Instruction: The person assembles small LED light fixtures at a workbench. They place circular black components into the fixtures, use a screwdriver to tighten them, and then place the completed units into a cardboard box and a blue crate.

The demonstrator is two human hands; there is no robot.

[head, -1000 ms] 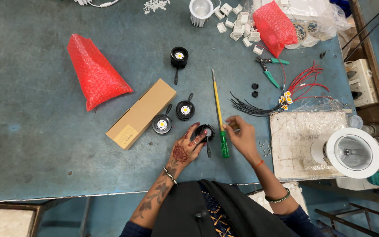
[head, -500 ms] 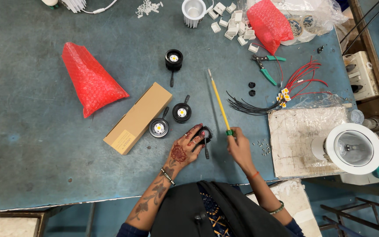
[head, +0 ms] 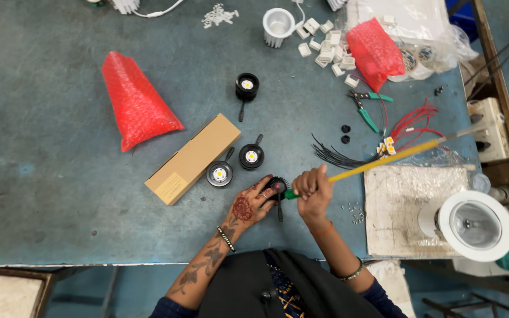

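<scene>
Left hand: the left hand (head: pixel 248 203) lies on the grey-blue worn counter (head: pixel 60 194), fingers curled over a small round black lamp housing with ribbed rim (head: pixel 276 187), pinning it down near the counter's front edge.
Right hand: the right hand (head: pixel 312 187) is closed in a fist around the green handle of a long screwdriver with yellow shaft (head: pixel 378 160).
Screwdriver axis: its long axis runs from the fist up and to the right, at a shallow slant; the metal tip points towards the far right edge of the counter, away from the black lamp housing, and hangs over the red and black wire bundle (head: pixel 407 126).
Handle end: the green butt sits just beside the held housing; whether it touches cannot be told.
Done so far: three similar black round lamps with lit-looking yellow centres (head: pixel 251 156) lie apart from the hands, two beside the long brown cardboard box (head: pixel 192 159), one farther up; they look finished, as a judgement.
Left to do: the held housing shows no yellow centre from here, so it seems unfinished.
Nearby: green-handled pliers (head: pixel 363 109), white plastic connector blocks (head: pixel 325 50), a red bubble-wrap bag (head: pixel 136 100), and a white round downlight fitting (head: pixel 475 224) at the right.
</scene>
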